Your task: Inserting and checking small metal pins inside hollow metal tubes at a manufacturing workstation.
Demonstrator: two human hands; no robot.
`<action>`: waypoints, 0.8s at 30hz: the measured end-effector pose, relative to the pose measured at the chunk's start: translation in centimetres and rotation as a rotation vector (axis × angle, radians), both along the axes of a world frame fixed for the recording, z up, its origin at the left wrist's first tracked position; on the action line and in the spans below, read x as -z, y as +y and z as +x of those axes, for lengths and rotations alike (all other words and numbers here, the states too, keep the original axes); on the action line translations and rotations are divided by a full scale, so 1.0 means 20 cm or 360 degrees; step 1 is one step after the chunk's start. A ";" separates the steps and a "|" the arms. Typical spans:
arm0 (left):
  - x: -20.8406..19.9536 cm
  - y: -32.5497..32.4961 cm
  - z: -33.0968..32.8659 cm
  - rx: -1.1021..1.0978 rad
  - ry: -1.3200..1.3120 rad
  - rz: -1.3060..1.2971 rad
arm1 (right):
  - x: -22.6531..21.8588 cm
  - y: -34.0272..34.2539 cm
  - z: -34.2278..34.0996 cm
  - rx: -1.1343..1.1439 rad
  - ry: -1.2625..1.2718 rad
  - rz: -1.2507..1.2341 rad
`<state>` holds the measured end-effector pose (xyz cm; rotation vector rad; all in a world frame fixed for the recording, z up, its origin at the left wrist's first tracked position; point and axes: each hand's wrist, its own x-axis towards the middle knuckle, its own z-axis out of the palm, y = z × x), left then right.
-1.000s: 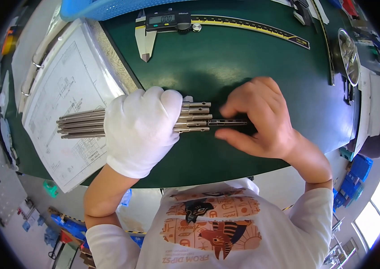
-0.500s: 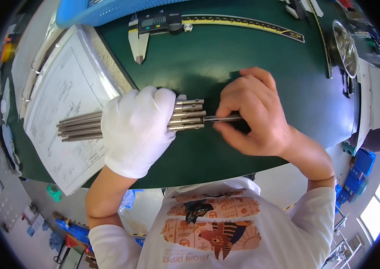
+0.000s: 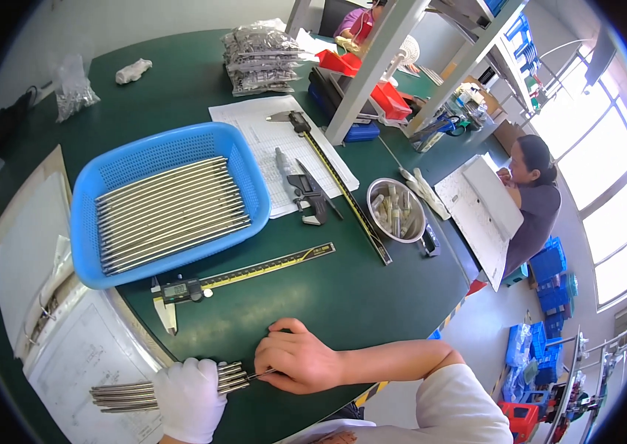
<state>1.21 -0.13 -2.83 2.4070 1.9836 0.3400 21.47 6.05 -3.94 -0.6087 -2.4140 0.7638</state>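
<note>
My left hand (image 3: 189, 396), in a white glove, is closed round a bundle of slender metal rods (image 3: 125, 397). The rods lie sideways above an open binder page, and their notched ends (image 3: 232, 378) stick out on the right of the glove. My bare right hand (image 3: 297, 360) pinches a thin metal pin (image 3: 262, 374), which reaches to the end of one rod. Whether the pin sits inside that rod is too small to tell. Beyond my hands lies a digital caliper (image 3: 180, 291) with its jaws toward me.
A blue plastic basket (image 3: 258, 211) of similar rods stands far left. Behind it are stacked bagged parts (image 3: 260, 59). Another caliper (image 3: 336, 174), a micrometer (image 3: 312, 200) and a metal bowl (image 3: 418, 229) of small cylinders lie to the right. Shelf posts (image 3: 380, 70) rise behind; a co-worker (image 3: 535, 200) sits right.
The view has tilted up, so my hands appear lower and the basket, bowl and co-workers show. My left hand still holds the rods, and my right hand still holds the pin at their ends.
</note>
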 end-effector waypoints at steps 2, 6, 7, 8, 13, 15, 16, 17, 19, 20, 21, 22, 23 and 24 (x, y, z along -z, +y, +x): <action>0.01 0.01 -0.01 0.0023 -0.0002 0.0019 | -0.01 0.00 0.00 0.0049 0.0085 -0.0051; 0.00 -0.02 -0.01 0.0043 0.0010 0.0118 | -0.02 -0.01 0.00 -0.0040 -0.0088 0.0030; -0.01 -0.03 -0.02 0.0044 -0.0012 0.0113 | -0.02 -0.03 -0.01 -0.0040 -0.0050 0.0036; 0.00 -0.04 -0.03 0.0053 -0.0006 0.0115 | -0.03 -0.05 -0.01 -0.0030 -0.0044 0.0038; -0.03 -0.03 -0.04 -0.0052 0.0036 -0.0210 | 0.04 -0.01 -0.03 0.0036 -0.0069 0.0115; -0.04 -0.03 -0.03 0.0013 0.0071 -0.0180 | -0.01 -0.02 -0.03 0.0078 0.0031 0.0211; -0.05 0.01 -0.02 0.0065 0.0037 -0.0147 | -0.04 -0.01 0.00 0.0105 0.0011 0.0191; -0.07 0.04 -0.01 0.0099 0.0000 -0.0117 | -0.06 0.00 0.01 0.0161 -0.0056 0.0150; -0.10 0.01 -0.02 0.0117 -0.0026 -0.0049 | -0.12 0.02 0.03 0.0061 -0.0333 0.0155; -0.11 0.02 -0.02 0.0117 -0.0019 0.0030 | -0.12 0.02 0.01 0.0075 -0.0197 0.0212; -0.10 0.04 -0.01 0.0090 0.0003 -0.0023 | -0.11 0.03 0.02 0.0094 -0.0161 0.0207; -0.09 0.06 -0.01 0.0110 -0.0002 -0.0006 | -0.10 0.04 0.02 0.0119 -0.0130 0.0207; -0.09 0.06 -0.01 0.0133 -0.0009 0.0018 | -0.09 0.04 0.01 0.0100 -0.0113 0.0169; -0.08 0.05 0.00 0.0127 -0.0004 0.0000 | -0.10 0.04 0.02 0.0109 -0.0139 0.0126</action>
